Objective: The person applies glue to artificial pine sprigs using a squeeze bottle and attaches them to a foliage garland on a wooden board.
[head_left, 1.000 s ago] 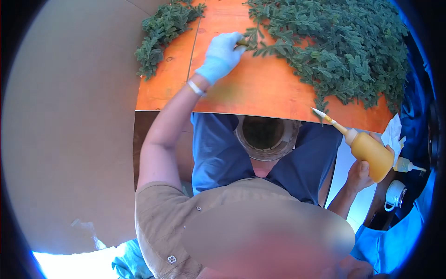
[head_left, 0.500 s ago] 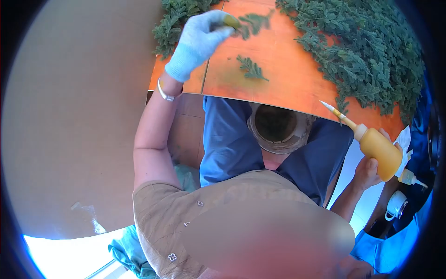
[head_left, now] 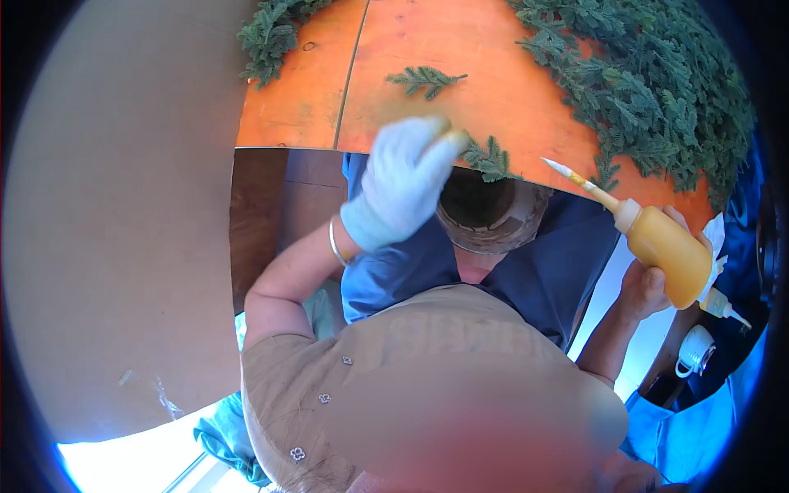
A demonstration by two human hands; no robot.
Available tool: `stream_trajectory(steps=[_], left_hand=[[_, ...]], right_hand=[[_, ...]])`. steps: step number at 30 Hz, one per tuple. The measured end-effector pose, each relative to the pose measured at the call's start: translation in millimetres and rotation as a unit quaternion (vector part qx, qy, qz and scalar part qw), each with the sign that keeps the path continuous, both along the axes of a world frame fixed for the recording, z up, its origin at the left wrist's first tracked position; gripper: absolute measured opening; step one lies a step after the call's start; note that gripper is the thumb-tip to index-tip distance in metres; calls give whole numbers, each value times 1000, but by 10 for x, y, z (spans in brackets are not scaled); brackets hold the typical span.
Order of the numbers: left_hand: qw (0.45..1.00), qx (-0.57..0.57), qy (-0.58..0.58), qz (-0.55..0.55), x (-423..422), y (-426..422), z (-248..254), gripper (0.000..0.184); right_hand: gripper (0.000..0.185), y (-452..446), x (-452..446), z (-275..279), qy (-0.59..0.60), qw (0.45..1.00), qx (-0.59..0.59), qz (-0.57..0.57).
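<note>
My left hand (head_left: 407, 177), in a white knit glove with yellow-stained fingertips, is over the table's front edge. Its fingers are pinched together at the leafy end of a small green sprig (head_left: 491, 158), whose stem points right over the edge; the exact contact is blurred. A second sprig (head_left: 426, 80) lies flat on the orange tabletop, just beyond that hand. On the right, my bare right hand (head_left: 649, 283) is wrapped around a yellow squeeze bottle (head_left: 670, 255). The bottle's long nozzle, with a whitish tip, points up and left above the table edge.
A large heap of green sprigs (head_left: 657, 90) covers the right of the orange table (head_left: 485, 57); a smaller bunch (head_left: 275, 41) sits at left. Below the edge, a round container (head_left: 485, 238) stands between my knees. A white cup (head_left: 695, 352) and small bottle (head_left: 717, 302) are at right.
My left hand came down and right, toward the table edge. The sprig it held up seems to lie on the table now, with the other sprig at its fingers. The bottle is still held.
</note>
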State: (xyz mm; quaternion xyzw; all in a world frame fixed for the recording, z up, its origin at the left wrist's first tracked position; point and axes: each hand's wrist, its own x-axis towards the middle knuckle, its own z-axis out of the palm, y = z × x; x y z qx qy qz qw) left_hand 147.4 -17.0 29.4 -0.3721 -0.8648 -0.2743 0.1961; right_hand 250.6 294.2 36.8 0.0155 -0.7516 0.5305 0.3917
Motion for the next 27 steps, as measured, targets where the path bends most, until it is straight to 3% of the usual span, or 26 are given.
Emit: stream_trajectory(steps=[2, 6, 17, 27], left_hand=[[999, -13, 10, -51, 120, 24, -124, 45], [995, -92, -14, -48, 95, 73, -378, 53], [996, -69, -42, -23, 132, 62, -421, 51], [998, -59, -29, -22, 112, 72, -460, 49]], right_hand=[[89, -31, -1, -22, -10, 999, -29, 31], [88, -252, -82, 53, -30, 998, -8, 52], [89, -434, -283, 0, -24, 987, -12, 159], [87, -446, -224, 99, -52, 989, 7, 141]])
